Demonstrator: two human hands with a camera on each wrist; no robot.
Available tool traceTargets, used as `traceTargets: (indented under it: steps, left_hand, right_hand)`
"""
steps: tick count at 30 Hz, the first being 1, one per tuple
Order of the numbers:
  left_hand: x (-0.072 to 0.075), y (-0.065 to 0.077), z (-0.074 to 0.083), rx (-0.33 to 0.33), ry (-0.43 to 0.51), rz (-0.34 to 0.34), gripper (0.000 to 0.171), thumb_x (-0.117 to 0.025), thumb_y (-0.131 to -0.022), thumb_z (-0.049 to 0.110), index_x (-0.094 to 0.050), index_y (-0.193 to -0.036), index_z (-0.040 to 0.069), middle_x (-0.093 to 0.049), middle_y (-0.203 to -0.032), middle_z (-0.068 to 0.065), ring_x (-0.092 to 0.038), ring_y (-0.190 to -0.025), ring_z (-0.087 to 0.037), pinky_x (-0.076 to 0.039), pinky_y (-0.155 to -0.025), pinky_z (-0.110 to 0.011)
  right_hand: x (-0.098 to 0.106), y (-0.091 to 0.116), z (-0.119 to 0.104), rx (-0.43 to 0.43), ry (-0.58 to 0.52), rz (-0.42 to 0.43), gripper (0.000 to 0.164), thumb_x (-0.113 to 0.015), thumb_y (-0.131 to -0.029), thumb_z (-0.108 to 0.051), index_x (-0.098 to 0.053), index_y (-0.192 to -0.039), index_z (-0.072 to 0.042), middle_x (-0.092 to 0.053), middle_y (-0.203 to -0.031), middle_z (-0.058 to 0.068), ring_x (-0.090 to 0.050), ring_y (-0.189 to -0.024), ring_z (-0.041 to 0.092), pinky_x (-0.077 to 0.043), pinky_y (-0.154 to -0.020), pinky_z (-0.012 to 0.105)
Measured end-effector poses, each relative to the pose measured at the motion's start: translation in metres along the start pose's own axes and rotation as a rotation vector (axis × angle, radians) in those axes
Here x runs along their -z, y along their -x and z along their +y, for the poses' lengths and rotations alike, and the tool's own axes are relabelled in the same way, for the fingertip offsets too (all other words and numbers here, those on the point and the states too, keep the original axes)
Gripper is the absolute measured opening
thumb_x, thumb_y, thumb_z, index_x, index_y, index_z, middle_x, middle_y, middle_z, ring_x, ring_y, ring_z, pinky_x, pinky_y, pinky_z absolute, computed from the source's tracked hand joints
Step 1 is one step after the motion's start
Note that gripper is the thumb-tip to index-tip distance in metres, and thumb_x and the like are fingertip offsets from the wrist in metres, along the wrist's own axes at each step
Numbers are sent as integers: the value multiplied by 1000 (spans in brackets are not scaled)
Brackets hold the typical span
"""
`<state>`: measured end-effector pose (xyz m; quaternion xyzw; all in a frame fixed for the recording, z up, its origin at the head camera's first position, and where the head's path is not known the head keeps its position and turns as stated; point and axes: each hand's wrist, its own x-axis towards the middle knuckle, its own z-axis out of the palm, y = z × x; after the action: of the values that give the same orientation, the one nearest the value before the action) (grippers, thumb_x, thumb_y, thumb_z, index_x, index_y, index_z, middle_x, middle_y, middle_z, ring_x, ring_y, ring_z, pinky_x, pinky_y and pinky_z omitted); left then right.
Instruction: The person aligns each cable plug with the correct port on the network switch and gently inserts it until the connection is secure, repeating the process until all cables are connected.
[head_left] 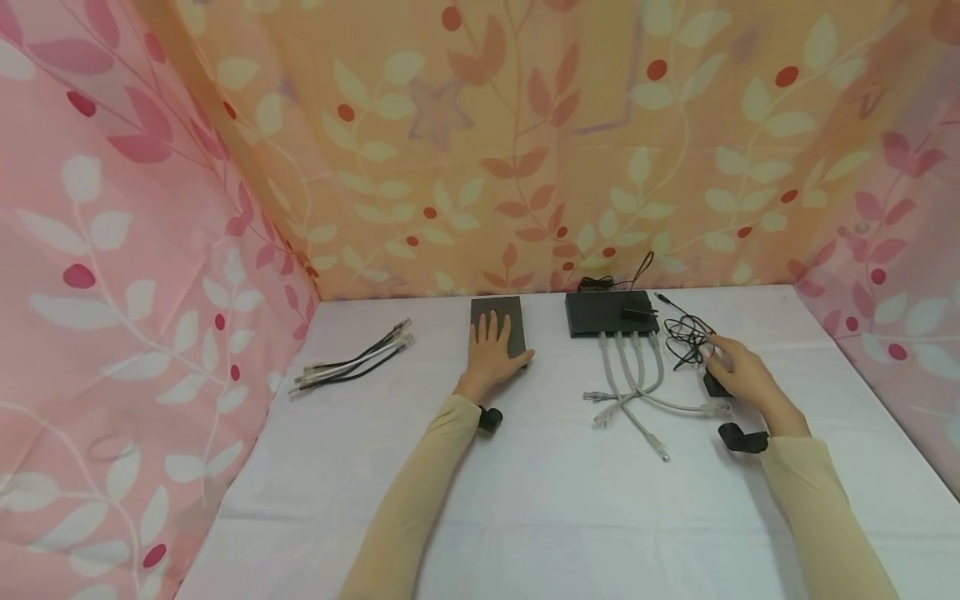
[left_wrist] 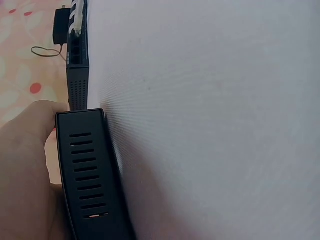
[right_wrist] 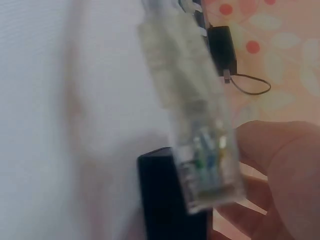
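Observation:
Fingers spread, my left hand (head_left: 491, 354) lies on top of a dark flat box (head_left: 512, 310) near the back of the table. In the left wrist view, the box's slotted side (left_wrist: 89, 170) faces the camera, with the thumb at its edge. At the right, my right hand (head_left: 742, 375) holds a black power adapter (head_left: 716, 385) with curled fingers. A tangled black cord (head_left: 688, 333) lies just beyond the fingertips. In the right wrist view, the adapter (right_wrist: 167, 195) is partly hidden behind a clear network plug (right_wrist: 207, 160) close to the camera.
A black network switch (head_left: 592, 315) stands at the back, several grey network cables (head_left: 637, 375) plugged into its front. Another adapter (head_left: 636, 308) rests on it. At the left lie several short black and white cables (head_left: 360, 358). Patterned cloth (head_left: 480, 167) hangs behind the table.

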<state>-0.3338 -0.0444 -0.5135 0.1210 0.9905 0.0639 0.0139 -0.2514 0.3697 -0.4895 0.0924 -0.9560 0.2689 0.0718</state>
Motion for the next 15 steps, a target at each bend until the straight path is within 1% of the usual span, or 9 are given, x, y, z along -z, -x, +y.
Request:
traceTargets:
  steps: [3, 6, 8, 12, 15]
  left_hand:
    - [0, 0, 0, 1, -5, 5, 90, -31, -85, 73, -7, -150, 16, 1, -156, -14, 2, -142, -33, -2, -113, -49]
    - [-1, 1, 0, -2, 0, 3, 89, -32, -86, 72, -7, -150, 16, 0, -156, -14, 2, -142, -33, -2, -113, -49]
    - [-1, 1, 0, -3, 6, -1, 89, -31, -86, 72, -7, -150, 16, 1, -156, -14, 3, -142, -32, -1, -113, -48]
    - [-1, 1, -1, -10, 30, 7, 89, -32, -86, 72, -8, -150, 15, 0, -156, -14, 2, -142, -32, -1, -114, -48]
    - [0, 2, -3, -16, 67, 26, 90, -34, -84, 73, -12, -150, 15, -3, -156, -14, 1, -143, -32, -1, -114, -47]
  right_hand:
    - [-3, 3, 2, -12, 0, -18, 48, -51, -93, -13, -38, -132, 11, -36, -129, 40, -33, -117, 58, -26, -94, 65]
    - [-6, 6, 3, -45, 2, -37, 50, -50, -95, -17, -36, -134, 9, -34, -131, 40, -32, -118, 58, -26, -95, 65]
    - [-7, 8, 2, -56, -1, -36, 50, -50, -95, -18, -35, -135, 9, -34, -132, 39, -31, -119, 57, -25, -96, 65]
    - [-10, 5, -8, -6, 9, 16, 49, -52, -94, -16, -38, -133, 10, -33, -133, 39, -29, -121, 57, -23, -98, 65]
    - [-15, -3, -29, 47, 17, 50, 47, -52, -93, -14, -41, -132, 10, -33, -135, 37, -30, -122, 56, -23, -98, 65]
